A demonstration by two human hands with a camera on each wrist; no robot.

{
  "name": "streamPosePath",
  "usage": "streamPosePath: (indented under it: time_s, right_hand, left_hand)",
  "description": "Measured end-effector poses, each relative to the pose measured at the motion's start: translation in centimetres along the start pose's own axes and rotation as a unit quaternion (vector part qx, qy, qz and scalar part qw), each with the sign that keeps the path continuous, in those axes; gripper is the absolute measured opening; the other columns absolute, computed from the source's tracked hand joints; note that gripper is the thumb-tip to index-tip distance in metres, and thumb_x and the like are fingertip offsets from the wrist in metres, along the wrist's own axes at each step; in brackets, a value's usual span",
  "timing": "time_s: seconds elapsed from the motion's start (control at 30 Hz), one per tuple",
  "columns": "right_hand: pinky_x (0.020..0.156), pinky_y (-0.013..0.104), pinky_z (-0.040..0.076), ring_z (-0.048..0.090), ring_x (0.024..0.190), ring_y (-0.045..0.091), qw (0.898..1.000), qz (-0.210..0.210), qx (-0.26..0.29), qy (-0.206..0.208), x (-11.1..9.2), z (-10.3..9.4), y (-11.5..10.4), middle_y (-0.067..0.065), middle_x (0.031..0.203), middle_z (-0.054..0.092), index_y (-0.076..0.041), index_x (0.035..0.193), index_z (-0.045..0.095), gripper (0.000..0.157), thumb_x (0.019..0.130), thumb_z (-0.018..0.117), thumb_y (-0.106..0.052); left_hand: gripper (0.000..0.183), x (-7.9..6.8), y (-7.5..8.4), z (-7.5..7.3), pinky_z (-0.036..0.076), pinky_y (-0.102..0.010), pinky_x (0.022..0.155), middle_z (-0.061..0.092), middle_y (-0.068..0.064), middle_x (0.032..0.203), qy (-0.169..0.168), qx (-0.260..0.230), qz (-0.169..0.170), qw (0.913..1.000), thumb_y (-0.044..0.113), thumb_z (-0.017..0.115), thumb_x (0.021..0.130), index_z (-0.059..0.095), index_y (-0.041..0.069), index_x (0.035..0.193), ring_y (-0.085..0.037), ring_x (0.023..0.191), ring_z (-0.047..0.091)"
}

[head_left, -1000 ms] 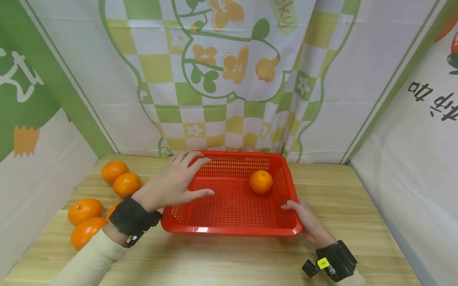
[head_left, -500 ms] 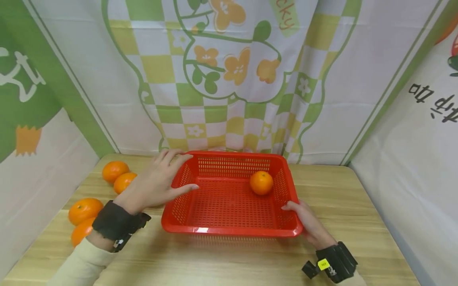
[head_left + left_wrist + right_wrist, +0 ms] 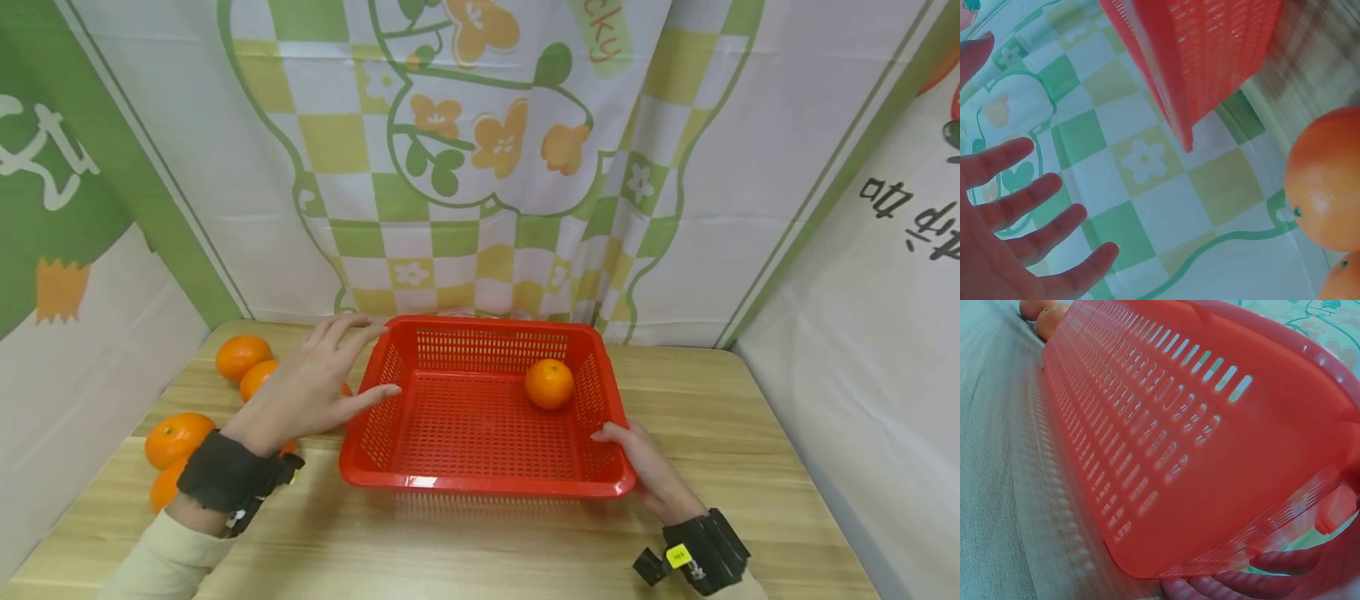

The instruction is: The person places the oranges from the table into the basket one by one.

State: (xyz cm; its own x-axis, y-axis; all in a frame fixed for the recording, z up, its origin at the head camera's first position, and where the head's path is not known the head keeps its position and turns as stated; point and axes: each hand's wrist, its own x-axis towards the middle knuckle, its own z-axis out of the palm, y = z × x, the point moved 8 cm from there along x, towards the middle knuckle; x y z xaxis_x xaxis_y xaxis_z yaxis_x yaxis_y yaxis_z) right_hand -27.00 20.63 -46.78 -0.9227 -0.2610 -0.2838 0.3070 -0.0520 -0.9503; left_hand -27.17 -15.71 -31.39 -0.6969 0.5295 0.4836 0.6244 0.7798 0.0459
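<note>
Looking down through the head view, I see the left hand [image 3: 309, 383] with its grip wide, fingers spread and thumb apart, at the left end of a red plastic basket [image 3: 480, 485]; my left wrist view shows those fingers clear of it. The right hand [image 3: 652, 471] holds the basket's right rim in its grip, thumb over the inner side and fingers outside. The basket stands upright on the wood-grain desk [image 3: 697, 417], and one orange [image 3: 549, 384] rests on its bottom, near the right wall toward the back. More oranges [image 3: 243, 357] lie on the desk to the left, some partly hidden from me by the left hand and wrist. A black strap [image 3: 225, 472] wraps each wrist, and a checked curtain [image 3: 450, 283] hangs behind the desk.
</note>
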Motion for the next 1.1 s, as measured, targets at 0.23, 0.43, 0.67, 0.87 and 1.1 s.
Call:
streamPosePath:
  time_s: [0.23, 0.43, 0.67, 0.87, 1.1]
  right_hand:
    - [0.083, 0.048, 0.051, 0.052, 0.109, 0.043, 1.0, -0.004, -0.001, -0.004, 0.0, 0.0, 0.1, 0.029, 0.133, 0.043, -0.002, 0.139, 0.032, 0.051, 0.091, 0.048, -0.011]
    - [0.085, 0.05, 0.049, 0.049, 0.111, 0.044, 1.0, -0.001, 0.006, -0.006, 0.0, 0.0, 0.2, 0.028, 0.135, 0.043, -0.004, 0.138, 0.033, 0.052, 0.09, 0.049, -0.012]
    - [0.086, 0.05, 0.049, 0.049, 0.111, 0.043, 1.0, 0.005, 0.006, 0.001, 0.0, 0.0, 0.3, 0.026, 0.135, 0.043, -0.004, 0.138, 0.033, 0.051, 0.09, 0.05, -0.011]
    - [0.085, 0.048, 0.05, 0.05, 0.111, 0.042, 1.0, 0.005, 0.009, -0.005, 0.0, 0.0, 0.4, 0.025, 0.135, 0.043, -0.005, 0.138, 0.033, 0.051, 0.091, 0.05, -0.012]
    - [0.084, 0.046, 0.051, 0.051, 0.11, 0.042, 1.0, 0.008, 0.002, -0.007, 0.1, 0.0, 0.4, 0.026, 0.134, 0.044, -0.004, 0.139, 0.034, 0.05, 0.092, 0.048, -0.013]
  left_hand:
    - [0.076, -1.2, -1.1, -0.3, 0.045, -0.056, 0.088, 0.044, -0.016, 0.131, 0.009, -0.009, -0.011, 0.9999, 0.055, 0.067, 0.078, 0.047, 0.005, 0.132, -0.033, 0.12, 0.038]
    - [0.077, -2.4, -1.9, -0.6, 0.048, -0.056, 0.083, 0.046, -0.016, 0.129, 0.009, -0.009, -0.021, 0.9997, 0.054, 0.068, 0.077, 0.046, 0.006, 0.133, -0.033, 0.115, 0.041]
    - [0.076, -4.3, -2.7, -0.8, 0.046, -0.058, 0.082, 0.047, -0.017, 0.127, 0.0, -0.001, -0.044, 0.999, 0.054, 0.069, 0.076, 0.047, 0.006, 0.132, -0.036, 0.111, 0.043]
    - [0.073, -6.1, -3.8, -1.0, 0.046, -0.058, 0.079, 0.046, -0.015, 0.125, -0.011, 0.005, -0.075, 0.9971, 0.054, 0.069, 0.077, 0.049, 0.009, 0.131, -0.037, 0.111, 0.042]
    - [0.069, -7.9, -4.8, -1.0, 0.046, -0.058, 0.079, 0.049, -0.017, 0.121, -0.012, -0.004, -0.09, 0.9958, 0.05, 0.072, 0.076, 0.053, 0.006, 0.125, -0.036, 0.109, 0.042]
